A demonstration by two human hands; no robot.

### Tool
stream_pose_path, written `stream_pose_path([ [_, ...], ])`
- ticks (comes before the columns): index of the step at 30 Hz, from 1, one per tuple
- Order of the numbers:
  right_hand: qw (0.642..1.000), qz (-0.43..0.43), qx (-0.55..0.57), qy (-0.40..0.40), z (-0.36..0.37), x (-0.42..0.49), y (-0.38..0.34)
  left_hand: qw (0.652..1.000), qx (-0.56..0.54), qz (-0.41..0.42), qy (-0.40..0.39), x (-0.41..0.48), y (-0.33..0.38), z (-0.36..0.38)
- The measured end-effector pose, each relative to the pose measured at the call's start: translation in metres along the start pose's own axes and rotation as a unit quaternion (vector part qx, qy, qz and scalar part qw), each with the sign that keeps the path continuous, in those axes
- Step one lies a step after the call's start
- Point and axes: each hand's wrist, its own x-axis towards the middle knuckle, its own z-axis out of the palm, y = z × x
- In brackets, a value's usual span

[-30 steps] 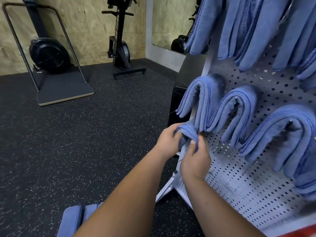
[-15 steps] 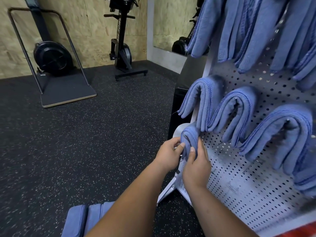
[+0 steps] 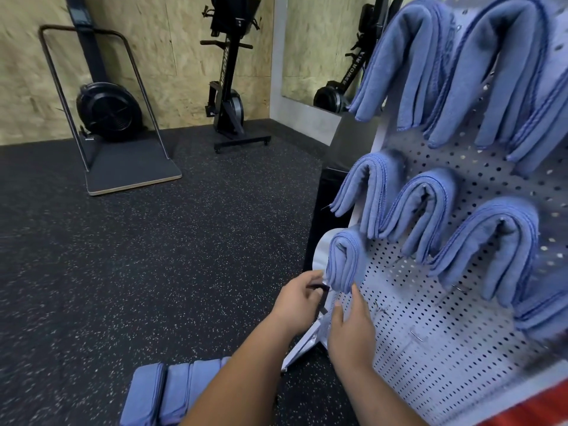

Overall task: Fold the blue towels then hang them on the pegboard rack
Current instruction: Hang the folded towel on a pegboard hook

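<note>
A folded blue towel [image 3: 342,262] hangs draped over a peg at the pegboard rack's [image 3: 436,339] left edge, below the other hung towels [image 3: 430,207]. The left hand [image 3: 297,298], fingers loosely curled, and the right hand [image 3: 350,329], fingers nearly straight, sit just under its lower ends, gripping nothing. More folded towels [image 3: 159,392] lie on the floor [image 3: 153,256].

The folded towel [image 3: 342,259] at the lower left edge of the pegboard rack [image 3: 430,333] now hangs over its peg by itself. The left hand [image 3: 299,299] has let go and dropped just below it. The right hand [image 3: 350,327] has slid down the rack too, fingers straightened, tips barely brushing the towel's bottom end.
</note>
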Motion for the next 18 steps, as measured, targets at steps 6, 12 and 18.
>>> stream_pose_path([
  [6, 0.998, -0.01, -0.021, -0.058, 0.002, -0.038, 0.0, 0.998, 0.024, -0.049, 0.019, -0.042, -0.025, -0.01],
  [12, 0.982, -0.013, -0.068, -0.176, 0.017, -0.063, 0.002, 0.99, 0.045, -0.115, 0.061, -0.092, -0.069, -0.033],
  [18, 0.954, -0.01, -0.123, -0.273, 0.052, -0.092, 0.001, 0.965, 0.05, -0.239, 0.098, -0.147, -0.131, -0.064],
])
